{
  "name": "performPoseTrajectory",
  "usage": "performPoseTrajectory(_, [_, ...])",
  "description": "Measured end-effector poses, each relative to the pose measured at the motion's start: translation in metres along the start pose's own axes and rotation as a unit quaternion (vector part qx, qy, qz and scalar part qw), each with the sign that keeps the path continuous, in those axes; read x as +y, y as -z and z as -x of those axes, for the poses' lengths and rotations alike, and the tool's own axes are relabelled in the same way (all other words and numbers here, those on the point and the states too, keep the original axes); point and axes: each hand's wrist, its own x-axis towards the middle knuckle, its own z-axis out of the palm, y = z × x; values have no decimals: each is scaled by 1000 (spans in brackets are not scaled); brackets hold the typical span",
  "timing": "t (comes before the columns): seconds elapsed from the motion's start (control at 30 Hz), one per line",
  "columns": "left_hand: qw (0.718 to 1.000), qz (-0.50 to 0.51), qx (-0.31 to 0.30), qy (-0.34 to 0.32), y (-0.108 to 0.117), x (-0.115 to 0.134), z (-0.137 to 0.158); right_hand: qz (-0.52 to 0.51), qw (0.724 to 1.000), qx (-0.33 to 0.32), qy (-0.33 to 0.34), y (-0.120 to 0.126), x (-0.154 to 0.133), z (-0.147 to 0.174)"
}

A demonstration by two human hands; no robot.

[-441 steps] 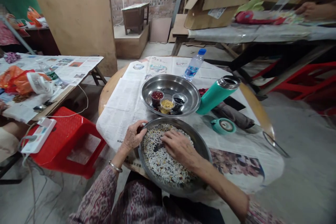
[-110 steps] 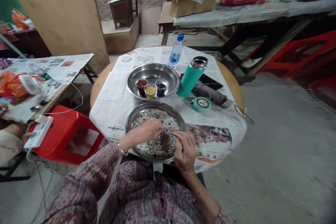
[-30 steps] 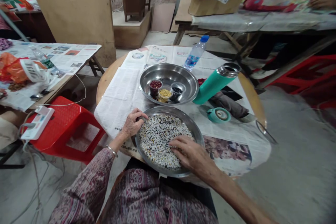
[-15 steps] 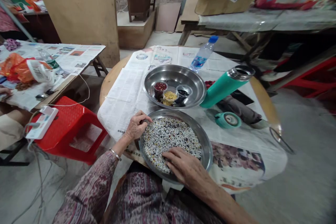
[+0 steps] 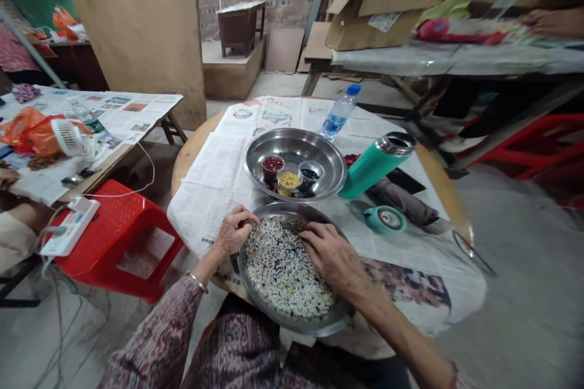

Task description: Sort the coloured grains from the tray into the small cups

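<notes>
My left hand (image 5: 235,231) is closed on the left rim of a metal basin (image 5: 314,329), thumb near the inner edge. A layer of mixed beans and grains (image 5: 283,270), mostly white and black with some yellow, covers the basin's bottom. My right hand (image 5: 335,255) reaches over the right side, its slightly bent fingers apart and touching the mix near the far edge; I see nothing held. Just beyond stands a second metal basin (image 5: 314,149). Inside it are three clear cups: red beans (image 5: 272,164), yellow beans (image 5: 289,179) and black beans (image 5: 309,174).
Right of the far basin, a green flask (image 5: 374,167) leans over, uncapped, with its green lid (image 5: 385,220) nearby. A water bottle (image 5: 340,112) stands behind. Newspaper (image 5: 201,194) covers the round table. A red stool (image 5: 123,225) holding a power strip (image 5: 73,228) is at left.
My right hand has moved from the near part of the mix to its far right side. My left hand stays on the rim. The view has tilted slightly up.
</notes>
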Motion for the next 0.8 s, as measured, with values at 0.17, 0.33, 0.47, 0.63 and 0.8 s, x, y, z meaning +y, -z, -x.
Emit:
performPoseTrajectory(0.17, [1000,3,3,-3,0,1,0,-75,997,-29,-3,6,-4,34])
performPoseTrajectory(0.33, [1000,-4,0,0,1,1,0,-164,982,-85,34,0,-49,45])
performPoseTrajectory(0.47, [1000,0,5,-3,-1,-1,-2,-176,974,-123,69,-7,-67,19])
performPoseTrajectory(0.63, [1000,15,3,-8,-1,-1,-2,-51,997,-44,-36,-1,-46,-17])
performPoseTrajectory(0.8, [1000,15,0,-4,-1,0,-2,-24,992,-68,-101,3,-35,-12])
